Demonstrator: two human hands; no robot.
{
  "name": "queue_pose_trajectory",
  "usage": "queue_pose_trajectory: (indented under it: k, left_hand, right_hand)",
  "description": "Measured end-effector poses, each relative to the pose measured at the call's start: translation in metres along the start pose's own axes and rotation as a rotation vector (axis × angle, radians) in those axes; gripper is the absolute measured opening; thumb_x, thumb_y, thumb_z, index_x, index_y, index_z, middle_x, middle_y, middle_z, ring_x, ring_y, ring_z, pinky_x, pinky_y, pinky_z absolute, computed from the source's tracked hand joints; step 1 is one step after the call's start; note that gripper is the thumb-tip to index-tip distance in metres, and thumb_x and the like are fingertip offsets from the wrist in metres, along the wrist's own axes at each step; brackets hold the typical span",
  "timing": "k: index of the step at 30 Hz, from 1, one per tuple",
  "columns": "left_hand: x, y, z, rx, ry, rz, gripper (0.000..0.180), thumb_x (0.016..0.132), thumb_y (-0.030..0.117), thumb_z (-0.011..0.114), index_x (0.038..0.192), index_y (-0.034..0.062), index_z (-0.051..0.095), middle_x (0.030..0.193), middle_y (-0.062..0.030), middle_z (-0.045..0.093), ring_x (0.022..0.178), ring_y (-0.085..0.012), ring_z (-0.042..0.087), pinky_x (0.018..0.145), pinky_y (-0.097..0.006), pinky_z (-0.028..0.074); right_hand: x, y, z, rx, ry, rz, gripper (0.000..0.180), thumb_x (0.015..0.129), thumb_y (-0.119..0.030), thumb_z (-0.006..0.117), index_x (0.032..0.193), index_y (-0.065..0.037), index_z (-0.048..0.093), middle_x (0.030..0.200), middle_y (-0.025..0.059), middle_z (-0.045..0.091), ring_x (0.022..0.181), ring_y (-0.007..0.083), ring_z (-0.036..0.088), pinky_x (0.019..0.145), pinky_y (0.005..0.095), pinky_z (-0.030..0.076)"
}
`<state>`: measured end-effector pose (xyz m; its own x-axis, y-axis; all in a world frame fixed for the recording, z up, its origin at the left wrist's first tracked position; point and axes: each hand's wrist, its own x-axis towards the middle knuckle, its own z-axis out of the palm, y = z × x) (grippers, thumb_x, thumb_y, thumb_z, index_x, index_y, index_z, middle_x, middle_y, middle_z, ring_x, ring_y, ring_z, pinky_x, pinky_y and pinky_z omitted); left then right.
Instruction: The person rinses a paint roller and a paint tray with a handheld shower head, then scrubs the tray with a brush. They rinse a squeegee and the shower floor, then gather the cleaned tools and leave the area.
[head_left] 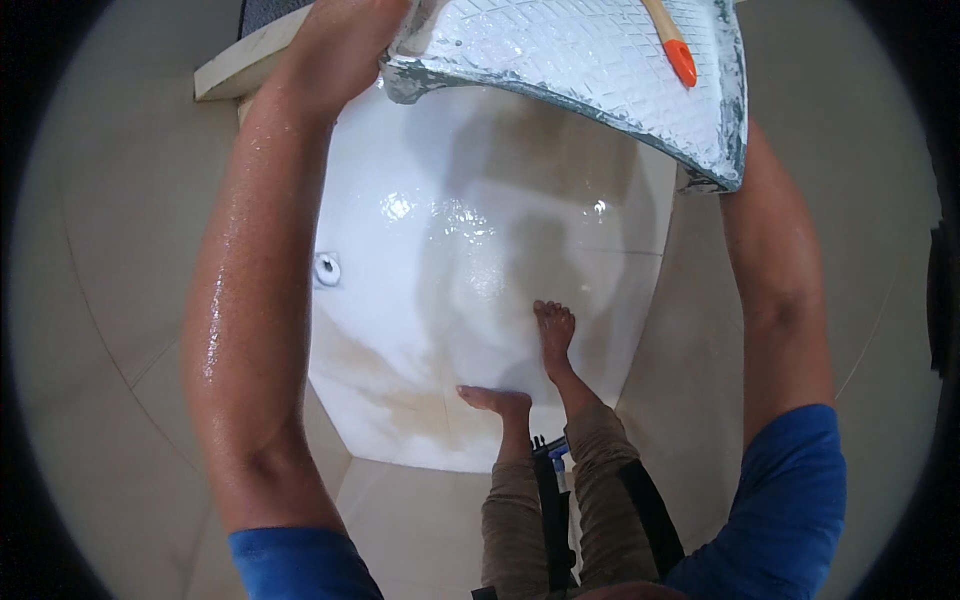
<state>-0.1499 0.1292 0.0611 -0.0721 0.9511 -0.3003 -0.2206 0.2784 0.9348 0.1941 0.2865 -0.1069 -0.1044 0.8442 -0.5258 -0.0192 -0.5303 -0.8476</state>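
Grey tray (560,55), one: flared at one corner, ribbed face caked in white, rim streaked with the same. Located at the top of the view, raised above the floor, cut off by the upper edge.

Wooden handle (662,22), one, with bright orange end, set against the ribbed face toward its right side; far end out of view.

Hands, two. Left hand (365,35): against the tray's left edge, fingers out of view; whether clenched or loose, cannot tell. Right hand: hidden behind the tray's right side, its grasp not shown. Forearms bare, the left one wet; sleeves (780,490) blue.

Floor (390,310): white, wet, glossy, with brownish patches. Drain (327,269), round, at left.

Bare feet (555,330), a pair, on the floor. Trousers (600,450), brown, with black straps (650,510).

Ledge (245,68), cream, upper left, beside a dark surface (268,14).
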Motion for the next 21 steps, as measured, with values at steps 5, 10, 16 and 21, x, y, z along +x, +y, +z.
queue_pose_trajectory:
  k: [5,10,16,21]
  left_hand:
    - [0.014,-0.02,0.025,0.042,-0.047,0.026,0.053,0.094,0.003,0.049,0.144,-0.0021,0.034,0.126,-0.0206,0.057,0.104,-0.023,0.063,0.083,-0.029,0.058]
    - [0.014,-0.069,0.027,0.139,0.092,0.205,0.06,0.088,0.026,0.065,0.14,0.0024,0.044,0.129,-0.019,0.056,0.111,-0.023,0.06,0.094,-0.033,0.048]
    - [-0.039,-0.086,-0.003,-0.05,0.493,0.231,0.053,0.093,0.01,0.054,0.142,-0.0045,0.037,0.13,-0.0187,0.054,0.112,-0.0232,0.059,0.094,-0.032,0.05]
    - [-0.038,-0.107,-0.049,-0.226,0.621,0.349,0.052,0.095,0.005,0.051,0.143,-0.0044,0.033,0.131,-0.0195,0.053,0.114,-0.0261,0.058,0.095,-0.036,0.051]
  right_hand:
    - [0.02,-0.004,-0.01,-0.01,-0.024,0.018,0.017,0.094,-0.014,0.054,0.101,0.001,0.053,0.082,0.0106,0.058,0.063,0.0248,0.059,0.06,0.0338,0.056]
    - [0.054,-0.006,-0.02,-0.017,-0.063,0.03,0.018,0.094,-0.015,0.053,0.101,0.002,0.052,0.081,0.0109,0.057,0.063,0.0254,0.058,0.06,0.0341,0.056]
    - [0.101,0.001,-0.029,0.012,-0.036,0.023,0.018,0.095,-0.015,0.052,0.1,0.003,0.052,0.08,0.0113,0.056,0.063,0.0261,0.058,0.06,0.0345,0.056]
    - [0.126,0.005,-0.045,0.152,0.045,-0.08,0.019,0.095,-0.015,0.051,0.099,0.003,0.051,0.079,0.0116,0.055,0.062,0.0267,0.058,0.06,0.0348,0.056]
